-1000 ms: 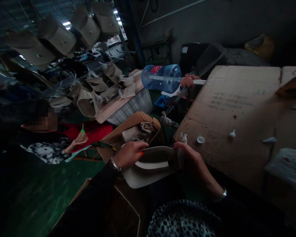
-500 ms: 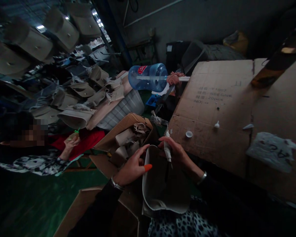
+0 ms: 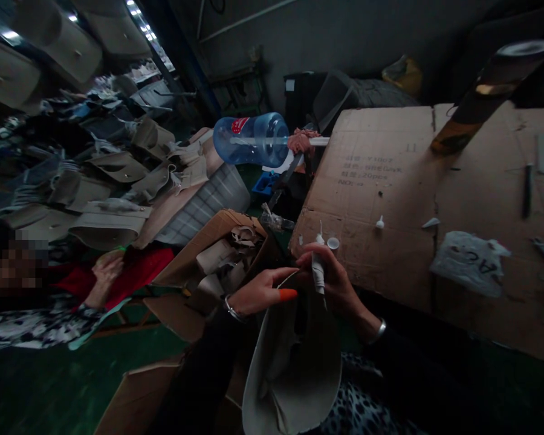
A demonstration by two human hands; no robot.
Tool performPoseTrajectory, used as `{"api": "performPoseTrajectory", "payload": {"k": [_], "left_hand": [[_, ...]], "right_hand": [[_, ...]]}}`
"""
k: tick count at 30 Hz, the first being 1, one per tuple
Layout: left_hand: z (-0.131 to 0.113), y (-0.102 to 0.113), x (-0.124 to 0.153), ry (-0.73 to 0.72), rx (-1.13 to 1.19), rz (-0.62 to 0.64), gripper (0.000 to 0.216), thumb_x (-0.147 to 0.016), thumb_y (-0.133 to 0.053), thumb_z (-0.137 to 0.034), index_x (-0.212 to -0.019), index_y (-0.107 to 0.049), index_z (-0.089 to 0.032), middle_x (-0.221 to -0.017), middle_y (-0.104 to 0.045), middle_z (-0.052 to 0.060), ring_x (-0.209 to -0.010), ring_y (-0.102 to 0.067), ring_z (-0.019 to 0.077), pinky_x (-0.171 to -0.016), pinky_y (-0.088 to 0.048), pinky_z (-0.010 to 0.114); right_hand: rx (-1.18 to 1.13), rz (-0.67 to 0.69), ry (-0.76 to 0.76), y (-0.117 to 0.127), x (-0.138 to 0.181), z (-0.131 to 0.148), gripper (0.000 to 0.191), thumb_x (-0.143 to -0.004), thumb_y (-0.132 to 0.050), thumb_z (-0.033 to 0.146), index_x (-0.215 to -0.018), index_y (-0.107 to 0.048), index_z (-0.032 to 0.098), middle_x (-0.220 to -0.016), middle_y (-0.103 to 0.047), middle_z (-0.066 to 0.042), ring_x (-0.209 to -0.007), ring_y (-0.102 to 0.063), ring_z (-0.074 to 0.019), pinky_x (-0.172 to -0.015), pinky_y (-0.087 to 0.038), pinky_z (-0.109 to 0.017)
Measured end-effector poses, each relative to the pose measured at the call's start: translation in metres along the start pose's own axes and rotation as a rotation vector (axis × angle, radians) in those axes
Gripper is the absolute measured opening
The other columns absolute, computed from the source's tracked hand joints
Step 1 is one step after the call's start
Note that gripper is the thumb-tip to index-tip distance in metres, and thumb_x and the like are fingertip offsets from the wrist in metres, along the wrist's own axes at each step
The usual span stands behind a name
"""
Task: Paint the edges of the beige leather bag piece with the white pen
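Observation:
My left hand point(image 3: 260, 291), with an orange cover on its thumb, pinches the upper rim of a beige bag point(image 3: 301, 380). The bag hangs mouth-up over my lap, tilted, and its inside shows. In my right hand point(image 3: 338, 284) is a slim white wrapped tool point(image 3: 318, 275) with a thin needle-like tip pointing up. Its exact kind is unclear. The right fingertips meet the bag's rim close to the left fingers; whether they also grip it is hidden.
At right, a cardboard-covered table point(image 3: 385, 181) bears a small white cup point(image 3: 332, 242), a white nozzle point(image 3: 379, 222) and a plastic bag point(image 3: 471, 264). A box of beige scraps point(image 3: 217, 257) stands ahead. A blue water jug point(image 3: 254, 139) lies behind. A co-worker's hand point(image 3: 107, 272) is at left.
My view has swung right, so the surroundings sit further left. The bag has tilted and dropped lower, and my hands have come together at its rim.

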State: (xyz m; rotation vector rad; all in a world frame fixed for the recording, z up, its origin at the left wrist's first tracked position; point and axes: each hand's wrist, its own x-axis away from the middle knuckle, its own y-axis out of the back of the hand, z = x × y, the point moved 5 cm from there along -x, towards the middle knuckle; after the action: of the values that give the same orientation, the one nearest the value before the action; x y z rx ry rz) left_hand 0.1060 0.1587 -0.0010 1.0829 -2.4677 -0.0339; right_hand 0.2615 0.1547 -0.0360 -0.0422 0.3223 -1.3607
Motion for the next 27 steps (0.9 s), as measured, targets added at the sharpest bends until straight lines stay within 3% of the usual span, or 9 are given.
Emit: {"api": "performPoseTrajectory", "payload": {"k": [4, 10, 14, 18, 22, 25, 27], "left_hand": [[0.004, -0.007, 0.008, 0.013, 0.021, -0.239, 0.047, -0.081, -0.066, -0.019, -0.127, -0.067, -0.016, -0.123, -0.073, 0.008, -0.110, -0.066, 0.0251, -0.096, -0.050, 0.033], [0.011, -0.012, 0.006, 0.031, 0.061, -0.510, 0.027, -0.077, -0.073, -0.024, -0.102, -0.077, -0.015, -0.100, -0.076, 0.007, -0.094, -0.068, 0.0230, -0.086, -0.050, 0.031], [0.010, -0.015, 0.005, 0.046, 0.115, -0.526, 0.017, -0.077, -0.073, -0.023, -0.091, -0.079, -0.015, -0.091, -0.075, 0.006, -0.087, -0.066, 0.0206, -0.079, -0.048, 0.028], [0.007, -0.017, 0.003, 0.049, 0.126, -0.510, 0.013, -0.077, -0.072, -0.023, -0.084, -0.080, -0.015, -0.084, -0.072, 0.005, -0.083, -0.065, 0.0195, -0.075, -0.047, 0.027], [0.004, -0.019, 0.000, 0.040, 0.096, -0.599, 0.013, -0.079, -0.070, -0.025, -0.082, -0.078, -0.016, -0.084, -0.072, 0.005, -0.084, -0.065, 0.0200, -0.076, -0.048, 0.028], [0.003, -0.023, -0.005, 0.035, 0.083, -0.635, 0.014, -0.081, -0.068, -0.027, -0.086, -0.078, -0.018, -0.089, -0.075, 0.005, -0.087, -0.066, 0.0213, -0.079, -0.050, 0.029], [0.003, -0.025, -0.009, 0.037, 0.087, -0.638, 0.013, -0.081, -0.068, -0.026, -0.086, -0.078, -0.018, -0.090, -0.076, 0.005, -0.087, -0.067, 0.0216, -0.079, -0.050, 0.029]], "right_hand": [[0.024, -0.014, -0.009, -0.002, 0.002, 0.001, 0.047, -0.084, -0.076, 0.028, -0.124, -0.053, 0.034, -0.104, -0.065, 0.001, -0.089, -0.064, -0.0150, -0.078, -0.053, -0.028], [0.043, -0.008, -0.007, -0.003, 0.001, -0.001, 0.047, -0.083, -0.077, 0.030, -0.123, -0.052, 0.032, -0.105, -0.067, 0.000, -0.086, -0.064, -0.0148, -0.078, -0.053, -0.029], [0.113, 0.039, 0.017, 0.000, 0.002, 0.005, 0.040, -0.089, -0.069, 0.030, -0.125, -0.050, 0.031, -0.106, -0.070, -0.001, -0.092, -0.068, -0.0160, -0.083, -0.055, -0.031], [0.238, 0.014, 0.006, 0.023, 0.006, 0.020, 0.040, -0.095, -0.062, 0.034, -0.133, -0.051, 0.033, -0.102, -0.072, 0.000, -0.086, -0.070, -0.0155, -0.078, -0.056, -0.030], [0.366, -0.140, 0.039, 0.063, 0.013, 0.040, 0.046, -0.092, -0.065, 0.040, -0.137, -0.056, 0.033, -0.111, -0.071, -0.004, -0.092, -0.069, -0.0199, -0.083, -0.055, -0.035], [0.472, -0.337, 0.096, 0.091, 0.017, 0.051, 0.033, -0.090, -0.068, 0.040, -0.121, -0.068, 0.029, -0.115, -0.071, -0.006, -0.100, -0.067, -0.0233, -0.086, -0.054, -0.038], [0.487, -0.433, 0.046, 0.103, 0.017, 0.049, 0.025, -0.089, -0.069, 0.042, -0.109, -0.072, 0.026, -0.103, -0.074, -0.005, -0.089, -0.068, -0.0215, -0.077, -0.054, -0.035]]}}
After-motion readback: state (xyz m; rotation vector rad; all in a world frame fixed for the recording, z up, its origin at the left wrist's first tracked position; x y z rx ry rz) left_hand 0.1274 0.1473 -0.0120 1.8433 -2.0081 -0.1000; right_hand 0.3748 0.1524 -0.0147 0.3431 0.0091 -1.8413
